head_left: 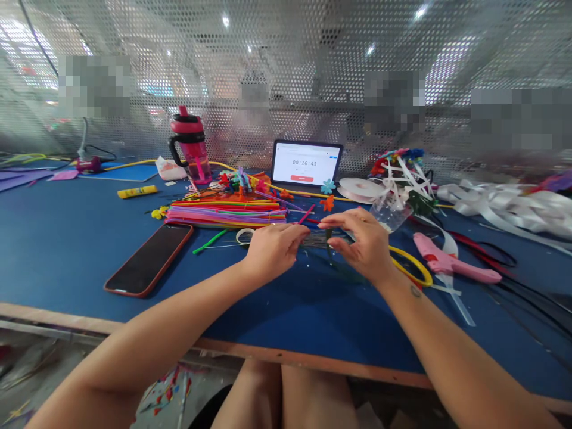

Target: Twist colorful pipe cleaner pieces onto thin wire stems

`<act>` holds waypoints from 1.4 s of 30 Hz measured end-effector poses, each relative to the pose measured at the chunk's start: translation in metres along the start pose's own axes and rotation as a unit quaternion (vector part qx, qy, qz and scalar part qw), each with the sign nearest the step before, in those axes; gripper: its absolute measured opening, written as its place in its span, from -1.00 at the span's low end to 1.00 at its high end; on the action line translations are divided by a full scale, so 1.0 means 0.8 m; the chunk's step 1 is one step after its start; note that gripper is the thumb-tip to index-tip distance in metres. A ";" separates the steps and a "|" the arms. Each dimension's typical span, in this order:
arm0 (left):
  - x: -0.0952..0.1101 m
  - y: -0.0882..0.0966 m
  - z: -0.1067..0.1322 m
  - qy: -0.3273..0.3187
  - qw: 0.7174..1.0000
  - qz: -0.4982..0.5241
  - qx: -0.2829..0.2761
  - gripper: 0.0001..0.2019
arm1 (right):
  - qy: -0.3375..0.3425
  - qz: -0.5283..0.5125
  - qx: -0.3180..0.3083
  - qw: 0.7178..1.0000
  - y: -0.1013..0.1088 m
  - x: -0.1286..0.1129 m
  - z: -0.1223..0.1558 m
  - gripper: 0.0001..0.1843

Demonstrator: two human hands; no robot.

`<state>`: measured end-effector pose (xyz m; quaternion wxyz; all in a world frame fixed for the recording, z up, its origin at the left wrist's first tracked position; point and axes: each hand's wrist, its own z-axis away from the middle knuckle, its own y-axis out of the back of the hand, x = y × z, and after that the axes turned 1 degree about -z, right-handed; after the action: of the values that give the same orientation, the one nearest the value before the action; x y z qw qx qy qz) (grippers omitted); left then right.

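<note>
Head view: the left hand [274, 253] and right hand [357, 247] grip narrowly, pinching a thin grey strip [322, 239] from either side, too blurred to identify. It sits just above the blue counter [67, 262], beside a bundle of rainbow pipe cleaners [226, 213].

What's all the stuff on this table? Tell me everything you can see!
table: one, blue, under everything
phone: one, black with red edge, left of the hands
tablet: one, black and white, far side
water bottle: one, pink, far side
glue stick: one, yellow, left
glue gun: one, pink, right
pipe cleaners: many, mixed colours, middle
small flowers: several, mixed colours, behind the pipe cleaners
ribbon roll: one, white, behind the right hand
loose ribbon: a heap, white, far right
shiny strip: one, grey, between the hands
left hand: one, bare, at the strip
right hand: one, bare, at the strip
</note>
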<state>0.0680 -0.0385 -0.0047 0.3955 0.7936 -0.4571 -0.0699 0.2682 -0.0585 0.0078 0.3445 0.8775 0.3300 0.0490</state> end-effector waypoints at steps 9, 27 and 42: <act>0.000 0.001 -0.001 0.010 0.999 0.031 -0.001 -0.82 | -0.151 -0.221 -0.058 0.962 -0.009 -0.008 -0.003 -0.73; 0.002 0.003 -0.002 0.026 0.997 0.077 -0.009 -0.81 | -0.193 -0.323 -0.053 0.925 -0.011 -0.006 0.002 -0.71; 0.004 0.004 -0.002 0.017 0.998 0.058 0.001 -0.83 | -0.176 -0.257 -0.015 0.950 -0.003 -0.005 -0.002 -0.82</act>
<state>0.0683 -0.0412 -0.0007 0.4061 0.7673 -0.4953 -0.0331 0.2627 -0.0586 0.0081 0.4114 0.7520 0.4780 -0.1916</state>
